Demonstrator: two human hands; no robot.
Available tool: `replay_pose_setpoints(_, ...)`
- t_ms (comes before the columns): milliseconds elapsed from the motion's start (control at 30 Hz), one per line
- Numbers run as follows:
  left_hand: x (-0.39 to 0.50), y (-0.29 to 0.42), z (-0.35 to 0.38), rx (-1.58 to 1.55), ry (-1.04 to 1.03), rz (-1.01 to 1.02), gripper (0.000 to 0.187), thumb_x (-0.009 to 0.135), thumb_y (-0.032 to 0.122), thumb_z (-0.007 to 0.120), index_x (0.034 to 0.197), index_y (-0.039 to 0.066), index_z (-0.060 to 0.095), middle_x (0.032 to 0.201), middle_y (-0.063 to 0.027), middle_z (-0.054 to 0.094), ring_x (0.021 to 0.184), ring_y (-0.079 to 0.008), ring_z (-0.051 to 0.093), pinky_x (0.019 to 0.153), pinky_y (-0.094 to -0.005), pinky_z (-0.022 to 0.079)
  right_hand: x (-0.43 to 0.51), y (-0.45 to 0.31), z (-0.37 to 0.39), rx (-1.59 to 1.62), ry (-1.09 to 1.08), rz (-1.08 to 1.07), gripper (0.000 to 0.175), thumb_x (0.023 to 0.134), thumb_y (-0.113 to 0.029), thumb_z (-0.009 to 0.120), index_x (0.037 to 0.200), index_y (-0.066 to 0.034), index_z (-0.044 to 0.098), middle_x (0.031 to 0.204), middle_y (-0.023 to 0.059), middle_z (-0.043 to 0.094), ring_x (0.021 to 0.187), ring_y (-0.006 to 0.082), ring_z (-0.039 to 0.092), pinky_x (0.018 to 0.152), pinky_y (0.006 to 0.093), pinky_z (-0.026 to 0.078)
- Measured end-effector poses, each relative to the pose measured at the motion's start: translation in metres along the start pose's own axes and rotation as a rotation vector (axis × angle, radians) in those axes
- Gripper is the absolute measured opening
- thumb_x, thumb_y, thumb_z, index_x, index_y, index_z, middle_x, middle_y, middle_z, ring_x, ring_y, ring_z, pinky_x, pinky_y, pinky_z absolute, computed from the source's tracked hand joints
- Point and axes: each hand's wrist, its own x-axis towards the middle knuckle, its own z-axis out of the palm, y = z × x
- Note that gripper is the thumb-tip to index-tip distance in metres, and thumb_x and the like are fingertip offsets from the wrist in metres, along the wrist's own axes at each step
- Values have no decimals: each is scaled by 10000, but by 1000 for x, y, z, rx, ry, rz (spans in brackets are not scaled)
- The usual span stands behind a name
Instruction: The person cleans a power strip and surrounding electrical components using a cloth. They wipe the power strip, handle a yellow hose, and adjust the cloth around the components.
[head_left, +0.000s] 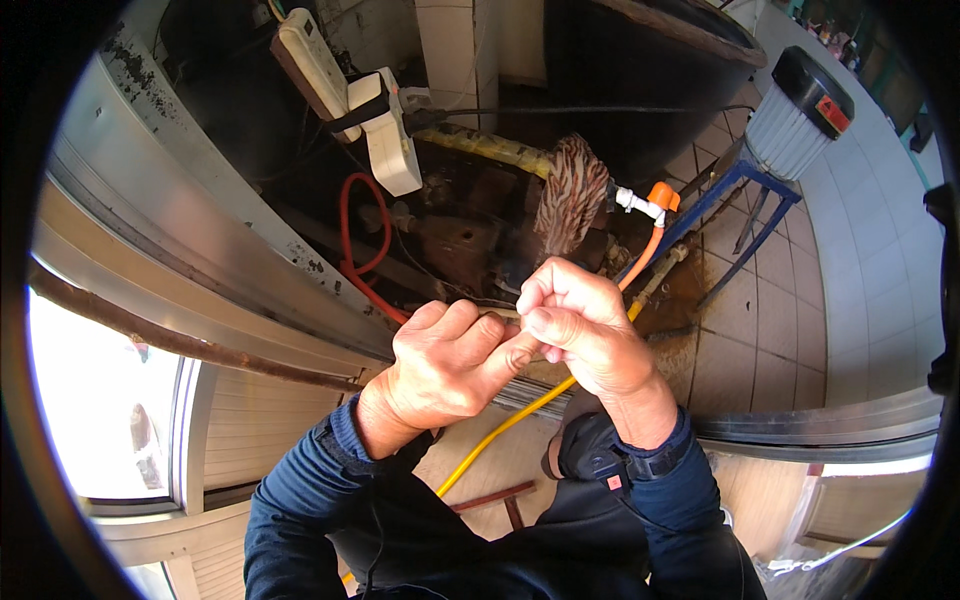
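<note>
My left hand (455, 358) and my right hand (587, 330) meet at the fingertips in the middle of the view. Both are curled, with thumb and fingers pressed together. Whether something small sits between the fingertips cannot be made out. Beyond them, a striped cloth (571, 187) is wrapped around the end of a yellowish pipe (495, 150). A white valve with an orange handle (663, 196) joins an orange hose (643, 259) to the right of the cloth. Under my hands a yellow hose (504, 427) runs down toward my legs.
A power strip and white plug adapter (390, 142) hang at upper left. A red hose (346, 232) loops below them. An electric motor (796, 112) stands on a blue metal frame (757, 174) at right. A large dark vat (637, 82) is behind. A metal door frame (225, 202) curves along the left.
</note>
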Motion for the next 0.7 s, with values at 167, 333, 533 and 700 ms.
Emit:
replay_pose_setpoints(167,0,-2,-2,-21,40,21,598,694,226,754,1276,95,799,882,1,701,700,-165,609,577,-315,435,-1,-3,-6,13,-95,-36,195,1065,-202,728,1143,-33,669,947,-13,670,811,31,553,687,203,463)
replay_pose_setpoints(333,-3,-5,-7,-23,5,-23,656,667,202,753,1311,82,797,893,3,706,716,-167,623,580,-319,443,-3,-9,-6,116,-83,4,275,1063,-225,735,1210,4,697,958,7,677,844,55,613,693,200,490)
replay_pose_setpoints(533,-4,-3,2,-60,25,13,649,650,237,746,1276,75,798,875,12,692,729,-176,619,587,-316,450,2,-4,-2,-120,-3,21,237,1074,-257,734,997,-33,719,806,-20,640,718,41,572,612,198,457)
replay_pose_setpoints(700,-4,0,7,-13,-8,-13,627,671,242,749,1286,127,794,848,25,666,726,-178,606,597,-317,457,2,1,-4,-91,28,32,180,1083,-186,714,965,-51,697,836,-25,642,740,33,566,624,198,452)
